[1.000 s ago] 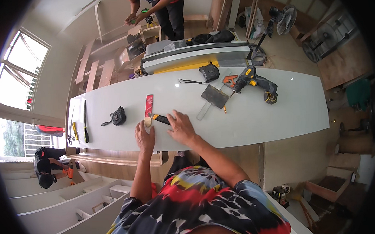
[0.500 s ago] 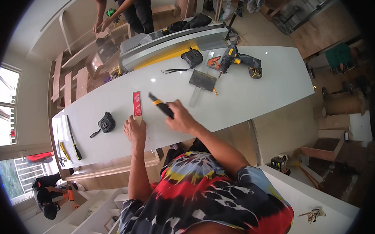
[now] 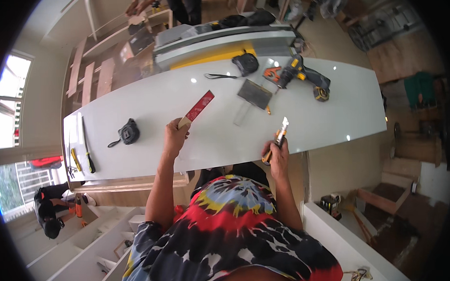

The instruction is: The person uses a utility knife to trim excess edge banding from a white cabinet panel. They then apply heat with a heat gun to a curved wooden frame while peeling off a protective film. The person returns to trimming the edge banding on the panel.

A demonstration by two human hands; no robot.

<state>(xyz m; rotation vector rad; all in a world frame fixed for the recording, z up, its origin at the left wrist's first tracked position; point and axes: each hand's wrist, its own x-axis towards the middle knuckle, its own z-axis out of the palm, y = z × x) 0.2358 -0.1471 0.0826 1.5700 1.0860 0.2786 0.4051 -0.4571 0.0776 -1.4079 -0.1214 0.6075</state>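
Strip (image 3: 199,108) and knife (image 3: 282,130), held apart

Item 1: strip, narrow, red-faced with whitish marks, one end pale. Position: slanting over the table (image 3: 149,103), far end up and to the right; whether it touches the surface cannot be told. Left hand (image 3: 174,138): grip pinching the pale end.

Item 2: knife, yellow and black handle, blade out and pointing away from the wearer. Right hand (image 3: 279,156): grip closed round the handle, beside the table's near edge, well apart from the strip.

Condition of work, by judgement: under way, seemingly between strokes. Done: both pieces taken up, blade exposed. Left: any further work on the strip, since red covers most of its visible length. Whether the pale end is freshly cut or bared cannot be told. Blade and strip not in contact.

Laid by on the table, unheld: black tape measure (image 3: 129,131), left; second tape measure (image 3: 246,64), far side; dark rectangular plate (image 3: 254,94); orange clamp-like piece (image 3: 271,73); drill (image 3: 293,70), right; long screwdriver (image 3: 90,164), left end.
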